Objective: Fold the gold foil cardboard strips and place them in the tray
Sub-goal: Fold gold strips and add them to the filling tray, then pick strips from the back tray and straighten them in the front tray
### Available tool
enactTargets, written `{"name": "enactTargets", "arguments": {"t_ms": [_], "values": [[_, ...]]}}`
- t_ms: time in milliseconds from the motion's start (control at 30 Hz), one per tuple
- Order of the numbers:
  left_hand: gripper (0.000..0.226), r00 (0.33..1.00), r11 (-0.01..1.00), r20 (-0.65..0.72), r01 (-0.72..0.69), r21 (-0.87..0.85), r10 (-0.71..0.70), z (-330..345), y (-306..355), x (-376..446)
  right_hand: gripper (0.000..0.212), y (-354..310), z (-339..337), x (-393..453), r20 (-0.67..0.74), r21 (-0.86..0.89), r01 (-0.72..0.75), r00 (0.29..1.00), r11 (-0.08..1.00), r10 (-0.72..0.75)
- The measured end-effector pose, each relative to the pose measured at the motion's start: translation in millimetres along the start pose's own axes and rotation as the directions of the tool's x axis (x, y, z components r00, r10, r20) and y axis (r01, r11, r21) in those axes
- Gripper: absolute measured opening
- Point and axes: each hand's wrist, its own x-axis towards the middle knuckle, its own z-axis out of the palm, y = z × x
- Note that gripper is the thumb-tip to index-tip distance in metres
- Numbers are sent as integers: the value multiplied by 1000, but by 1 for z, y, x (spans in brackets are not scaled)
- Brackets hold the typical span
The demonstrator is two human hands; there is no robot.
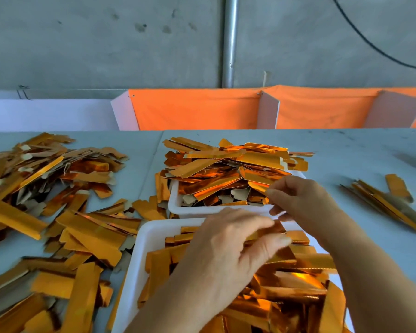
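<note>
Two white trays sit before me. The near tray (139, 248) holds several gold foil strips. The far tray (175, 203) is heaped with more strips (226, 169). My left hand (228, 255) and my right hand (300, 200) meet over the near tray's far edge and together pinch one gold strip (275, 230), mostly hidden by the fingers. The left hand's thumb and fingers curl round one end of the strip. The right hand's fingers curl onto the other end.
Loose gold strips (46, 179) cover the grey table (346, 159) at the left, spreading down to the front left corner. A small bundle of strips (384, 200) lies at the right. An orange cloth barrier (197, 111) stands along the table's back edge.
</note>
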Motion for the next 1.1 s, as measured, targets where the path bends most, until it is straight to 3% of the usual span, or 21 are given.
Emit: {"name": "enactTargets", "arguments": {"t_ms": [67, 133, 267, 367, 467, 600, 667, 933, 1100], "values": [[53, 994, 997, -103, 33, 73, -25, -1, -3, 2, 12, -7, -2, 5, -28, -193, 94, 994, 977, -101], [45, 986, 985, -162, 69, 159, -43, -2, -5, 3, 12, -16, 0, 11, 33, -373, 176, 984, 911, -177], [30, 980, 969, -164, 148, 196, -116, -2, -7, 5, 26, -22, 22, 32, 259, -558, 253, 958, 790, -123], [26, 974, 963, -176, 175, 207, -139, -2, -9, 5, 33, -17, 37, 45, 345, -688, 295, 937, 663, -59], [25, 971, 954, -182, 194, 229, -154, -3, -14, 4, 34, -10, 37, 54, 235, -761, 238, 968, 604, -87], [22, 965, 954, -211, 202, 220, -155, -3, -16, 4, 30, 7, 30, 63, -28, -676, 31, 997, 736, -67], [22, 962, 954, -221, 208, 217, -160, -3, -17, 4, 29, 14, 30, 64, -34, -673, 14, 998, 739, -49], [23, 963, 958, -213, 209, 196, -167, -3, -17, 3, 27, 8, 34, 73, 5, -822, 39, 998, 569, -60], [24, 962, 961, -217, 208, 184, -166, -2, -19, 3, 24, 12, 29, 69, -22, -891, 99, 965, 443, -261]]}}
